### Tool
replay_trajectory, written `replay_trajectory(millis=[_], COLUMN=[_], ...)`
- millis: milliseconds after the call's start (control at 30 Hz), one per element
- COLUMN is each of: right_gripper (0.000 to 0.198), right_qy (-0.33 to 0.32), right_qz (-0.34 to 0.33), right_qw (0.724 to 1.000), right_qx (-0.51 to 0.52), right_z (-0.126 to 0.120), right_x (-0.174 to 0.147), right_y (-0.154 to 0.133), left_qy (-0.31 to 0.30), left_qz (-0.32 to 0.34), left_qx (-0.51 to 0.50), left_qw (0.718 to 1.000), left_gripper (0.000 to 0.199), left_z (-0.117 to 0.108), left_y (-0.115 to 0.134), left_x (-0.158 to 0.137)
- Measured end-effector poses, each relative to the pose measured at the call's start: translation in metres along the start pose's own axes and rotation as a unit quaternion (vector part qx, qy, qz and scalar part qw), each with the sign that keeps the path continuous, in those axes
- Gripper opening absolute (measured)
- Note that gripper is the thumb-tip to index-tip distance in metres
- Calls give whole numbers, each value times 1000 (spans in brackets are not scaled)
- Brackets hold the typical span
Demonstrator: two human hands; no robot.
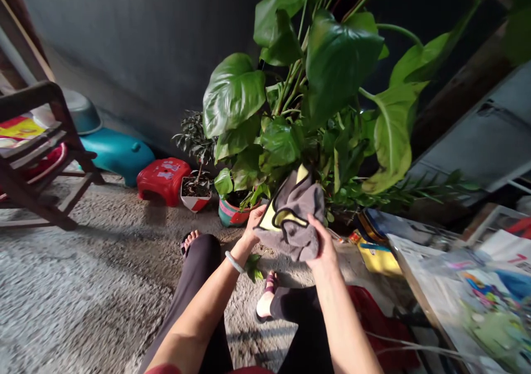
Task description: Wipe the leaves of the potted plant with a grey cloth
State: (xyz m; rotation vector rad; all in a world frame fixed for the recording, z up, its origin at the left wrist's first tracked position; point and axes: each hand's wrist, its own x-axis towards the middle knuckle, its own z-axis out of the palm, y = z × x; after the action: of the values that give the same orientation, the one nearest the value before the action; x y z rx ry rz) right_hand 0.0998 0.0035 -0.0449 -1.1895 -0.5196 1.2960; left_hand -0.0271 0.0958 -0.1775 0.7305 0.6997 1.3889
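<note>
A grey and yellow cleaning cloth (296,230) with dark edging is bunched up between my two hands, in front of a large leafy potted plant (234,94). My left hand (254,224), with a pale bangle on its wrist, grips the cloth's left edge. On the other side, my right hand (322,245) has its thumb over the cloth and the rest of its fingers mostly hidden beneath. Broad green leaves hang just beyond the cloth. Below my left hand a small leafy sprig (254,267) lies on the ground.
A wooden chair (62,141), a teal plastic stool (118,152) and a red stool (163,179) stand to the left. Near them is a small square pot (196,201). At right, a cluttered table (418,302) borders my space. A dark wall (145,47) rises behind.
</note>
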Motion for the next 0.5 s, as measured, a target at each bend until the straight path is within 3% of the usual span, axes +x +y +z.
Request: replay_trajectory(millis=[67,167,267,333,400,500], right_gripper=[33,34,32,29,31,37], right_qy=[5,31,58,54,31,-56], right_qz=[50,62,60,70,69,10], right_qw=[999,996,987,979,974,964], right_qx=[-19,-56,-135,-182,-214,-259], right_z=[-22,-63,-87,-84,-66,-23], right_x=[1,-15,-40,-54,-62,-65], right_y=[27,60,69,62,49,28], left_qy=[50,152,127,63,14,34], left_qz=[58,157,144,101,47,-13], left_qx=[66,197,271,224,122,-14], left_qw=[995,956,943,967,991,999], left_gripper=[33,20,16,23,34,44], left_z=[-15,-39,-51,-51,-48,-48], left_y=[9,26,32,29,25,25], left_x=[7,21,36,42,42,33])
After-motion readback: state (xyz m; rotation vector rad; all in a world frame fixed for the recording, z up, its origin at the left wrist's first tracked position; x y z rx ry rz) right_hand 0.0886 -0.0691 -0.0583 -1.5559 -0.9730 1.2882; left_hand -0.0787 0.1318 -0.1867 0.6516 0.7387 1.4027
